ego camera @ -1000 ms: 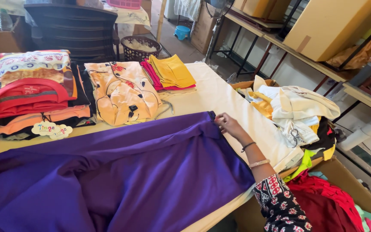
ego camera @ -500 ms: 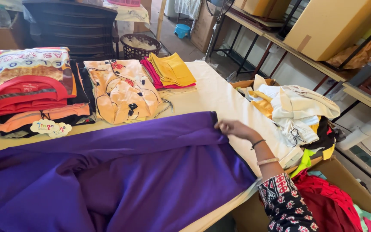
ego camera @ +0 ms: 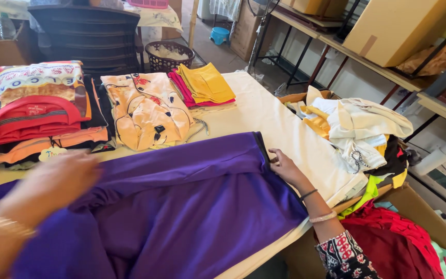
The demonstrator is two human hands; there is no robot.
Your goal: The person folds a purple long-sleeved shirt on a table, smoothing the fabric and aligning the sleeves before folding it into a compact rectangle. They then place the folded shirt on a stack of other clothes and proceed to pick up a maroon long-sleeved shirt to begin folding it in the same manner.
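Note:
A large purple cloth lies spread over the cream-covered table. My right hand rests flat on the cloth's right edge near its folded far corner, fingers apart, wrist wearing bangles. My left hand, blurred with motion, hovers over the cloth's upper left fold, palm down; whether it pinches the fabric is unclear.
Folded garments line the table's far side: a red and orange stack, a peach printed garment, a yellow and pink pile. A box of mixed clothes stands right of the table. A wicker basket and shelves with cardboard boxes lie beyond.
My left hand has swept in from the left edge over the cloth. My right hand slid slightly down the cloth's right edge, and the far edge now lies folded over.

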